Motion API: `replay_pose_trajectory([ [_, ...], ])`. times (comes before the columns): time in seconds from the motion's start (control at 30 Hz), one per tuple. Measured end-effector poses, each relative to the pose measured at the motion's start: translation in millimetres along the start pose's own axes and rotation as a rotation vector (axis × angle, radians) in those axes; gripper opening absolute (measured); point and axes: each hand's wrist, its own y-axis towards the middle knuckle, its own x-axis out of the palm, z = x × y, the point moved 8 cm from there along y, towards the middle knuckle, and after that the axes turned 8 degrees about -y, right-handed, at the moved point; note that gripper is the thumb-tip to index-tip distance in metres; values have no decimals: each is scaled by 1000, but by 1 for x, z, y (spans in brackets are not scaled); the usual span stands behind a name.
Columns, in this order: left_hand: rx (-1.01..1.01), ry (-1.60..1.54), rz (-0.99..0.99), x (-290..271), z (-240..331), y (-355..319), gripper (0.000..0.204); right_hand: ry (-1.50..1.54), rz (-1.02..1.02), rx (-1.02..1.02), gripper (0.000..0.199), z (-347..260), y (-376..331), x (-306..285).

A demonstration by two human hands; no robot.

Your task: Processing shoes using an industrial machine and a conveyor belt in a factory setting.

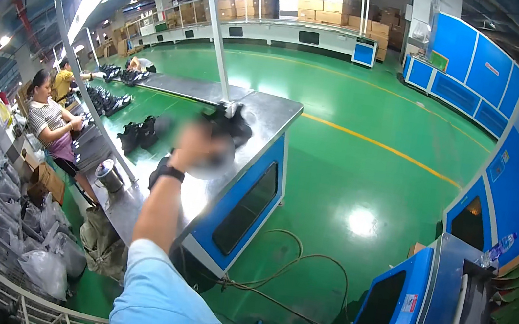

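My left hand (198, 147), with a dark band on its wrist, reaches over the metal worktable (274, 108). Motion smears its fingers, so I cannot make out whether it grips anything. Right by the fingertips is a black shoe-like item (231, 125), also partly blurred. Another dark item (158, 173) lies beside my wrist, partly hidden by it. Farther left along the table sit several black shoes (139, 133). My right hand does not show.
A metal canister (109, 175) stands at the table's left side, near an upright post (217, 30). A co-worker in a striped top (47, 115) stands left. Bagged goods fill a wire cage (46, 264). Hoses (319, 258) cross the green floor toward a blue machine (384, 312).
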Motion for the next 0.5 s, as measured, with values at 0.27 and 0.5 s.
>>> replay_pose_trajectory([
  [0.27,-724,543,293,-83,-149,79,52,-52,0,-27,22,-12,-9,-8],
  [0.5,-377,-70,203,66,-21,110,38,-137,-15,35,20,11,-29,-26],
])
